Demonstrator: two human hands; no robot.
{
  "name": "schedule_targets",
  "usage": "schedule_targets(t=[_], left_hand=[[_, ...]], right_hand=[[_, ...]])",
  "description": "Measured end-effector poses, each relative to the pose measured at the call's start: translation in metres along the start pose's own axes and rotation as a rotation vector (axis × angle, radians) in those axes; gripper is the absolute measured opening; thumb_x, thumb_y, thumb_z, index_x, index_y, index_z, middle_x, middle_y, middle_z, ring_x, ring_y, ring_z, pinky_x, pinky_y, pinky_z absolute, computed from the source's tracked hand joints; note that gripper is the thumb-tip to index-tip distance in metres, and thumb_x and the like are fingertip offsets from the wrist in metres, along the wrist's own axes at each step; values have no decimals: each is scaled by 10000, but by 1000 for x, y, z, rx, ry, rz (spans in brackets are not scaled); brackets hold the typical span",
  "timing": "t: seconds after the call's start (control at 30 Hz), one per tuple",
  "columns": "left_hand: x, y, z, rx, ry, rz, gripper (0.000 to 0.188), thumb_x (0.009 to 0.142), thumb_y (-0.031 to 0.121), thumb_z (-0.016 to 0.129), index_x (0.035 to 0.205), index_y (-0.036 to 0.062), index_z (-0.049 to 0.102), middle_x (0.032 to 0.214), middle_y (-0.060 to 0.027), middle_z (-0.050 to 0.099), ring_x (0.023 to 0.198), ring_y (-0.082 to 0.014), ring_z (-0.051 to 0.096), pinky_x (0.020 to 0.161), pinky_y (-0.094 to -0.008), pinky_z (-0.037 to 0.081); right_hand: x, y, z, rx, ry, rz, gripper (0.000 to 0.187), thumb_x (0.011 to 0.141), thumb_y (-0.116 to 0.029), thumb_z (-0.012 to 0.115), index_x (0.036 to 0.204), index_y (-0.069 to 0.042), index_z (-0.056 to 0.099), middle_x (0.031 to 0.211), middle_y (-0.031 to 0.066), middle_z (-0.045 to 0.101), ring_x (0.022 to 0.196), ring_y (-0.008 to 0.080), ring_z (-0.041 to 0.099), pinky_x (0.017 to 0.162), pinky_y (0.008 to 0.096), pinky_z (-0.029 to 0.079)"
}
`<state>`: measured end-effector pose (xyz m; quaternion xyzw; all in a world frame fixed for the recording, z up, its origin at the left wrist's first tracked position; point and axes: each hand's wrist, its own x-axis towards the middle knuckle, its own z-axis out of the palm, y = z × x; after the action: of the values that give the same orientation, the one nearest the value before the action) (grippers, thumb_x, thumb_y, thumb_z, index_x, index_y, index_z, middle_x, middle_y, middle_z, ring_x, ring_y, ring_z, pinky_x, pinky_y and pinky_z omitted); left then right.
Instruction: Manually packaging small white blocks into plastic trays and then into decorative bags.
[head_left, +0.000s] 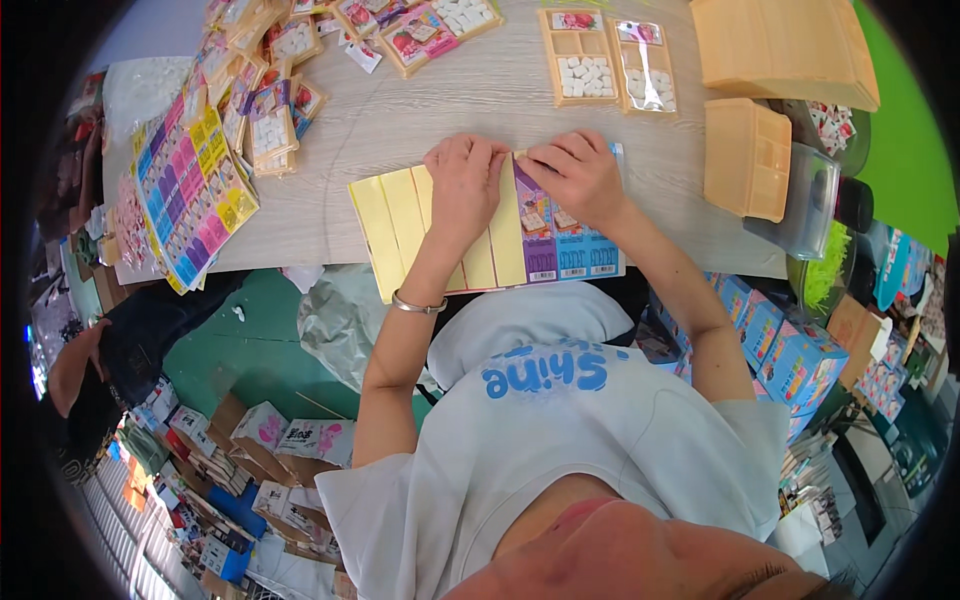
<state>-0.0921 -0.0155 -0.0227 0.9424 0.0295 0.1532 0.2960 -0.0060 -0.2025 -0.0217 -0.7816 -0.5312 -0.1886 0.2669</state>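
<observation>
A sticker sheet [510, 235] lies near the table's front edge. Its left part is bare yellow backing [395, 205]; purple and blue printed stickers [572, 235] cover its right part. At the sheet's top edge, the curled fingers of my left hand [468, 185] press on the yellow backing. Beside it, my right hand [580, 175] pinches the top corner of the leftmost purple sticker [537, 230]. My fingertips are partly hidden by the hands themselves. Beyond my right hand stand two small cream trays [583, 45] with white pieces in their compartments.
A heap of packed trays [270, 110] fills the table's far left, with more sticker sheets [195, 190] beside it. Stacked empty cream trays [745, 160] stand at the right edge, next to a clear plastic bin [810, 205]. Another person's arm [75, 365] shows at far left.
</observation>
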Motion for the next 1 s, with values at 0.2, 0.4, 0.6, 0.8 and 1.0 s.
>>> schedule_targets(t=[0.2, 0.4, 0.6, 0.8, 1.0], left_hand=[[3, -9, 6, 96, -2, 26, 119, 910, 161, 720, 1013, 116, 681, 992, -50, 632, 1010, -272, 572, 944, -449, 368], [25, -6, -3, 220, -18, 29, 234, 845, 115, 726, 1071, 112, 665, 1044, -66, 608, 1034, -274, 561, 966, -467, 383], [125, 51, 50, 164, 14, 376, 506, 926, 307, 669, 1385, 110, 588, 1500, -117, 515, 1429, -335, 425, 1201, -616, 250], [107, 16, 66, 181, -71, 388, 642, 949, 489, 638, 1453, 103, 540, 1571, -132, 456, 1461, -334, 397, 1150, -629, 309], [95, 27, -3, 152, 106, 361, 703, 816, 588, 774, 1183, -5, 687, 1151, -198, 709, 1036, -315, 677, 894, -432, 511]], right_hand=[[20, -13, -65, 355, -216, 123, 74, 800, -125, 711, 848, -81, 677, 911, 27, 647, 900, 248, 615, 811, 400, 471], [-24, -3, -241, 1092, -74, 481, 143, 794, -41, 677, 841, -67, 545, 754, 64, 578, 750, 250, 624, 624, 346, 483], [-10, -4, -189, 874, 263, 989, 368, 772, 79, 732, 1037, -70, 524, 807, 51, 620, 745, 150, 649, 604, 256, 529], [22, 48, -100, 1084, 569, 1064, 363, 845, 71, 765, 1127, -38, 564, 967, 109, 726, 751, 131, 673, 640, 226, 555], [46, 83, -43, 984, 440, 1160, 366, 843, 15, 807, 1120, 1, 567, 944, 107, 736, 754, 113, 693, 623, 212, 561]])
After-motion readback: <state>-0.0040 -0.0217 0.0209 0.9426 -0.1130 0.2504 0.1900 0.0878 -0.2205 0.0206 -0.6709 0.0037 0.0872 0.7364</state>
